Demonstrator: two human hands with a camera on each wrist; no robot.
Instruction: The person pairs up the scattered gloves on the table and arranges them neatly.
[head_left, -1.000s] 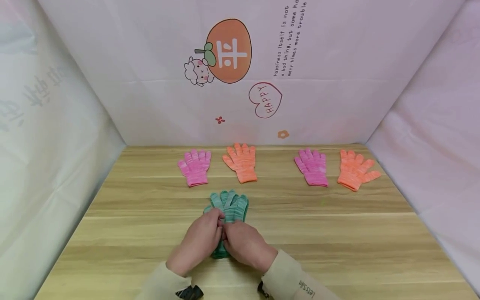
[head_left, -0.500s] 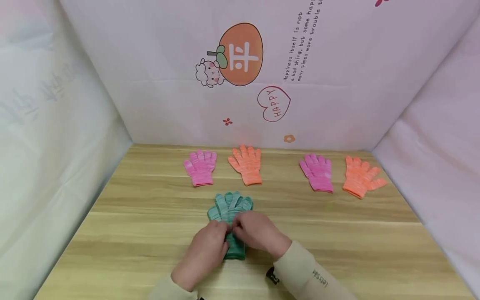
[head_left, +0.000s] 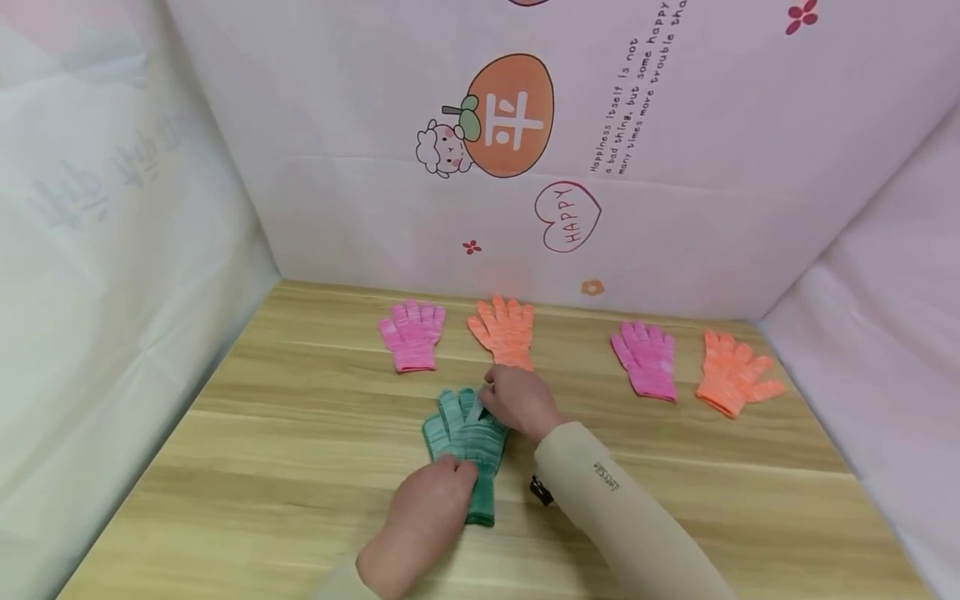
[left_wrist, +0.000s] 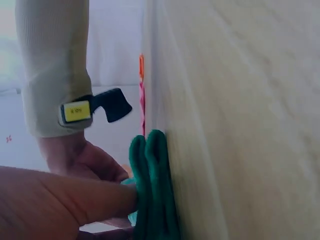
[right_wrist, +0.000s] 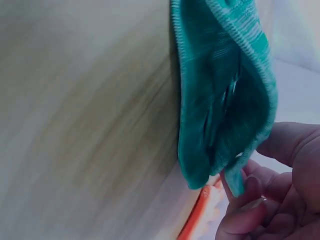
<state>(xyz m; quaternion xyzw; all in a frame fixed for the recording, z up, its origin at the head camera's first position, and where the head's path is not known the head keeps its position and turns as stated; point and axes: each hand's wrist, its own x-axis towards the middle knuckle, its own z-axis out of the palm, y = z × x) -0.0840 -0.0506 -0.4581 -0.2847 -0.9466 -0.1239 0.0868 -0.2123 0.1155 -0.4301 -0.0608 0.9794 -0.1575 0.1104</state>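
A stack of green knitted gloves [head_left: 471, 442] lies on the table in front of me, fingers pointing away. My left hand [head_left: 431, 512] holds the stack near the cuff, at its left side. In the left wrist view the thumb bears against the layered green cuffs [left_wrist: 154, 185]. At the far end, my right hand [head_left: 519, 402] pinches a fingertip of the upper glove. The right wrist view shows the edge of that green glove [right_wrist: 255, 80] raised off the layer beneath, its finger end between the right hand's fingers [right_wrist: 245, 215].
Beyond the stack lie a pink glove [head_left: 414, 336] and an orange glove [head_left: 506, 331], its cuff close to my right hand. Farther right are another pink glove [head_left: 647, 361] and another orange glove [head_left: 737, 375]. Printed white cloth walls [head_left: 360, 217] border the wooden table [head_left: 247, 467].
My right hand has moved from the middle of the green gloves up to their fingertips. The left hand stays near the cuff. The head view has shifted, so everything sits farther right.
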